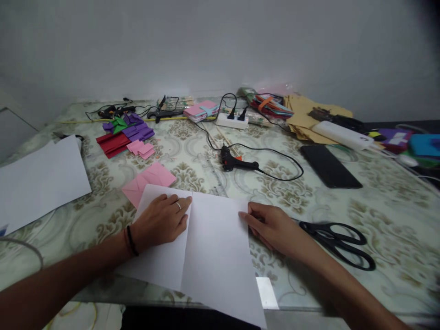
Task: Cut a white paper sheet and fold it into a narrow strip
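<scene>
A white sheet of paper (220, 247) with a crease down its middle lies unfolded at the table's front, its right half lifted a little. My left hand (163, 220) rests on the left half, fingers partly bent and apart, one fingertip at the top of the crease. At the right edge, my right hand (268, 222) pinches the sheet between thumb and fingers. Pink folded paper (149, 181) lies just behind the sheet. Black-handled scissors (338, 240) lie to the right of my right hand, their blades partly hidden by the wrist.
More white sheets (41, 183) lie at left. Behind are a black glue gun (237, 160) with its looping cord, a phone (330, 166), a power strip (232, 121) with plugs, purple folded papers (137, 128) and a brown envelope (309, 110). A white scrap (267, 293) sits near the front edge.
</scene>
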`<state>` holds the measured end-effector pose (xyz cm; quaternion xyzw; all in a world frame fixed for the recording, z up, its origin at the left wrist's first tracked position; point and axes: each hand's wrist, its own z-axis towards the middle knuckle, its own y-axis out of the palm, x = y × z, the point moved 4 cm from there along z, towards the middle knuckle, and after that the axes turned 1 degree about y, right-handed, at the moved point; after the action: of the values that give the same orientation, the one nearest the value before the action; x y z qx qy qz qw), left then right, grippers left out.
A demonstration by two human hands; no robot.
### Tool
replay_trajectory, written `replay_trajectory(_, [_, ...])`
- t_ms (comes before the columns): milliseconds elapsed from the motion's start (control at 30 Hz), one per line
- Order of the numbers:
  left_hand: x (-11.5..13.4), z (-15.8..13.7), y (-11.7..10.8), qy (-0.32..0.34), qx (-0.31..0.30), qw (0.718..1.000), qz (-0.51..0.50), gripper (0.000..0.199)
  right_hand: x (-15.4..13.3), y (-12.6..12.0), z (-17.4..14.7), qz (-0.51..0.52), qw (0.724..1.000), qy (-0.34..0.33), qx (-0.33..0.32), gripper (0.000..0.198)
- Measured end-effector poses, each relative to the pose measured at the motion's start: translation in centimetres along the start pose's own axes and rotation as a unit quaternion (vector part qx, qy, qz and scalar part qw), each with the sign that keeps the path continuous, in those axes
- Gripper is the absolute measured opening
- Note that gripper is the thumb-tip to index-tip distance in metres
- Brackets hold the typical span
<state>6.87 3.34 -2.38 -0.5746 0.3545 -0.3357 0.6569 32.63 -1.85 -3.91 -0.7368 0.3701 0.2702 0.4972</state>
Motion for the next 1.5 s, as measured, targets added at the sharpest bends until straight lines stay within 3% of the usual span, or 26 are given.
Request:
replay_trajectory(367, [0.3, 0.0, 0.1, -0.003, -0.009, 1.000, 0.024, 0.042, -0.4, -0.3, -0.3, -0.081, 0.995, -0.061, 0.025, 0.039])
replay_trajectory(567, [0.3, -0.1, 0.1, -0.013, -0.024, 1.000, 0.007, 0.046, 0.0, -0.3, -0.8, -0.041, 0.999, -0.023, 0.024, 0.043])
replay_trajectory(733, [0.7, -0.7, -0.6, -0.049, -0.042, 0.998, -0.018, 0.055, 0.7, 0.3, -1.3, 0.058, 0.997, 0.030, -0.042, 0.049])
replay_trajectory(867, [1.8, -1.6, -0.5, -0.054, -0.012, 0.997, -0.052, 0.050, 1.0, 0.4, -1.7, 0.084, 0.995, 0.057, -0.019, 0.046])
replay_trajectory(1133, [2.7, -2.6, 0.6, -0.043, -0.023, 0.996, -0.074, 0.066, 0.9, 0.6, -2.3, 0.025, 0.999, 0.040, -0.004, 0.043])
replay_trajectory(1500, [2.4, -2.6, 0.6, -0.051, -0.027, 0.994, -0.096, 0.067, 0.6, 0.4, -2.5, -0.074, 0.997, -0.020, 0.010, 0.042])
